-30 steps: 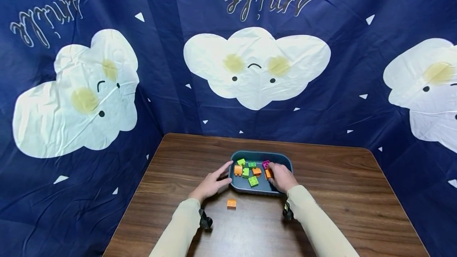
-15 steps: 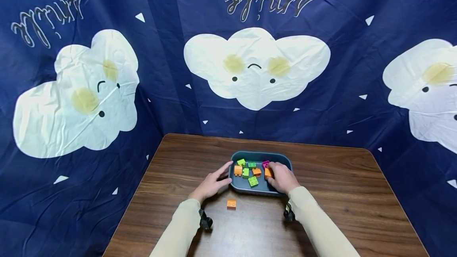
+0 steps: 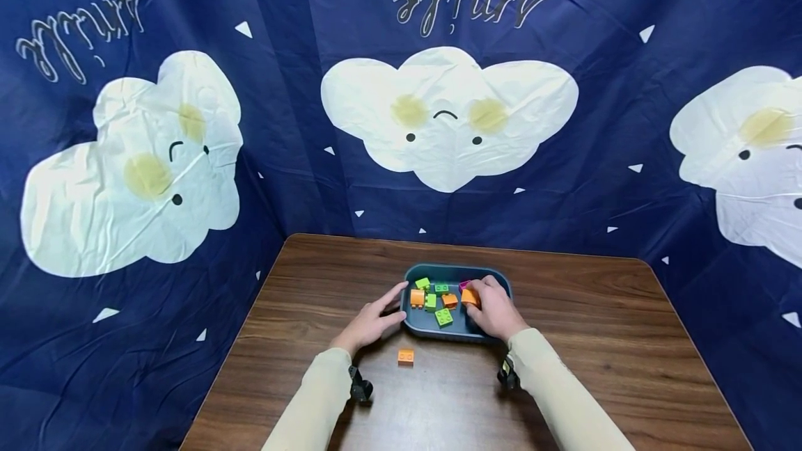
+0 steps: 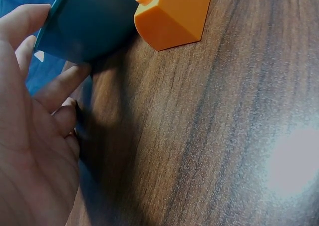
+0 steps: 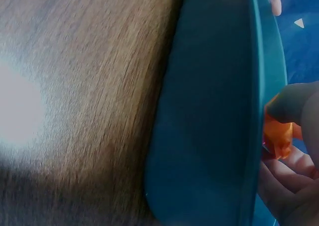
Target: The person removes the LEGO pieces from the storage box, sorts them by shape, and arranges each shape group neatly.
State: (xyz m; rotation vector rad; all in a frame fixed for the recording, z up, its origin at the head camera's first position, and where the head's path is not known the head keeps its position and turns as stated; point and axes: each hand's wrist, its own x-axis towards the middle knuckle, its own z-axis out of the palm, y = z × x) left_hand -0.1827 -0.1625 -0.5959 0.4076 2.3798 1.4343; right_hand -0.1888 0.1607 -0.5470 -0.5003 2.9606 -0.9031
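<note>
Dark-blue backdrop [image 3: 282, 40], upside-down white clouds [image 3: 446, 141], dark lettering [image 3: 474, 5]; brown woodgrain table [image 3: 583, 326] below.

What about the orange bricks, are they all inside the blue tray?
No, one orange brick lies on the wooden table, outside the blue tray.

Right hand [image 3: 498, 313] pinches orange block [image 3: 470, 296] inside blue tray [image 3: 438, 335]; left hand [image 3: 368, 323] touches tray's left end.
</note>
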